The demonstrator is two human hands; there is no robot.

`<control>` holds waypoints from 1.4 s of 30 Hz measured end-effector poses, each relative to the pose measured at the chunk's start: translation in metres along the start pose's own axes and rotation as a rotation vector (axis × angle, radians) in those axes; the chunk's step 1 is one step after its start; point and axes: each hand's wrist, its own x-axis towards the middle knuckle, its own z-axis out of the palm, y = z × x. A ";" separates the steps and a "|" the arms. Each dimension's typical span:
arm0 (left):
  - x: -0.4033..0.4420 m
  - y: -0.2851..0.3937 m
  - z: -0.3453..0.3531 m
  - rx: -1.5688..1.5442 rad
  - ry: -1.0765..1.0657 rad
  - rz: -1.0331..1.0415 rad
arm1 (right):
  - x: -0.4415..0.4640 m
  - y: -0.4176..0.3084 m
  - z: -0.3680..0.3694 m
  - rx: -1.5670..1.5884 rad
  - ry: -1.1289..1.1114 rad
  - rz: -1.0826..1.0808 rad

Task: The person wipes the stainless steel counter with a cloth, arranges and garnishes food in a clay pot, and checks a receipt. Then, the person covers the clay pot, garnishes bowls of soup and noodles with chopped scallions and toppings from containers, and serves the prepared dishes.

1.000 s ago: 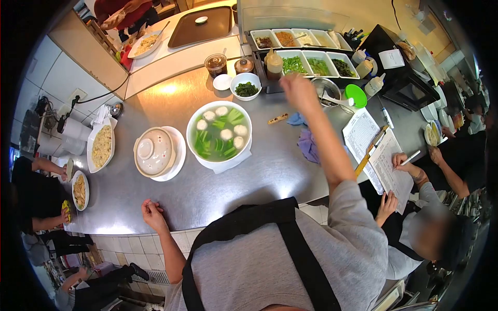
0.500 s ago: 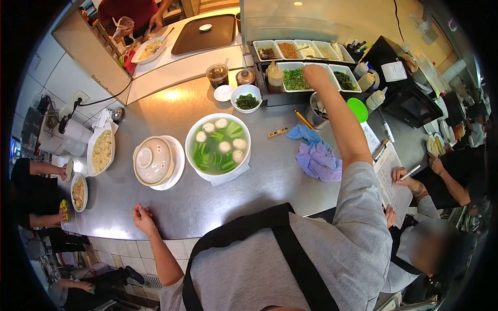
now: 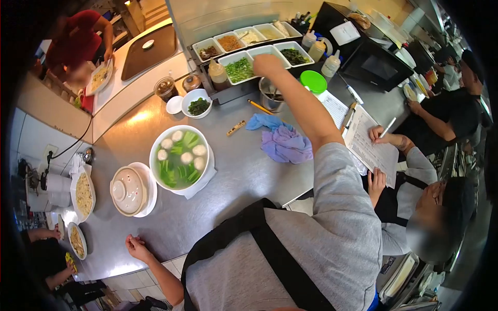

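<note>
My right hand (image 3: pixel 268 66) reaches over the edge between the tray of chopped green onions (image 3: pixel 239 69) and the white tray (image 3: pixel 269 52) beside it. Its fingers look bunched and point down, so what they hold is hidden. My left hand (image 3: pixel 137 246) hovers by the counter's front edge with its fingers curled in, and nothing shows in it. Nearest to that hand is a lidded clay pot (image 3: pixel 128 191) on a white plate (image 3: pixel 150 194). To the pot's right stands a white bowl of soup (image 3: pixel 179 158) with pale balls and green vegetables.
A small bowl of dark greens (image 3: pixel 198 105), a blue cloth (image 3: pixel 267 122) and a purple cloth (image 3: pixel 287 144) lie on the steel counter (image 3: pixel 228 179). A metal container (image 3: pixel 271 93) stands below my right forearm. At right, a person writes on a clipboard (image 3: pixel 369 145).
The view has turned, so the counter and its contents sit further left. My right hand remains at the green onion tray, and my left hand stays near the front edge.
</note>
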 end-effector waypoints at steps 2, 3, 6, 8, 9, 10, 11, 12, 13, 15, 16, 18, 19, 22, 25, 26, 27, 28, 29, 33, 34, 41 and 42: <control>0.001 0.005 0.000 0.013 0.020 -0.011 | 0.009 0.013 0.004 0.036 0.017 0.043; -0.001 0.009 0.002 0.016 0.026 -0.020 | 0.008 0.016 -0.001 0.070 0.005 0.076; -0.001 0.007 0.002 -0.008 0.042 -0.043 | 0.017 0.033 0.008 0.161 0.023 0.127; -0.003 0.009 0.004 -0.011 0.043 -0.049 | 0.015 0.040 0.007 0.200 0.023 0.089; -0.004 0.009 0.004 -0.012 0.046 -0.053 | 0.010 0.038 0.005 0.219 0.020 0.073; -0.004 0.009 0.004 -0.012 0.046 -0.056 | 0.006 0.036 0.004 0.236 0.029 0.079; -0.003 0.009 0.004 -0.012 0.043 -0.059 | 0.002 0.035 0.001 0.254 0.037 0.087; -0.003 0.007 0.003 -0.014 0.043 -0.049 | -0.002 0.035 -0.001 0.273 0.045 0.099; -0.002 0.006 0.003 -0.016 0.041 -0.038 | 0.001 0.039 0.006 0.291 0.056 0.098; -0.002 0.007 0.004 -0.014 0.039 -0.027 | 0.000 0.043 0.008 0.314 0.064 0.081; -0.003 0.008 0.004 -0.011 0.042 -0.028 | 0.000 0.043 0.009 0.326 0.065 0.067; -0.003 0.009 0.003 -0.011 0.052 -0.033 | -0.002 0.041 0.008 0.353 0.071 0.029; -0.003 0.008 0.003 -0.017 0.055 -0.035 | -0.011 0.034 -0.002 0.372 0.061 0.013; -0.003 0.008 0.005 -0.037 0.044 -0.041 | -0.030 0.019 -0.014 0.434 0.031 -0.067; -0.004 0.013 0.004 -0.036 0.058 -0.039 | -0.047 -0.006 -0.019 0.488 -0.062 -0.182; -0.004 0.015 0.006 -0.041 0.057 -0.040 | -0.048 -0.012 -0.016 0.526 -0.080 -0.198; -0.004 0.015 0.007 -0.050 0.051 -0.040 | -0.049 -0.018 -0.015 0.563 -0.095 -0.208; -0.005 0.013 0.006 -0.064 0.050 -0.040 | -0.052 -0.022 -0.014 0.598 -0.106 -0.214; -0.004 0.011 0.006 -0.079 0.048 -0.038 | -0.054 -0.026 -0.016 0.659 -0.135 -0.193; -0.004 0.012 0.007 -0.082 0.048 -0.024 | -0.048 -0.021 -0.024 0.798 -0.229 -0.007; -0.003 0.012 0.007 -0.076 0.051 -0.026 | -0.042 -0.012 -0.021 0.786 -0.228 0.047; -0.004 0.010 0.008 -0.063 0.064 -0.020 | -0.003 0.011 0.025 0.078 0.171 0.015; -0.004 0.011 0.008 -0.061 0.068 -0.023 | -0.002 0.005 0.032 -0.029 0.207 0.024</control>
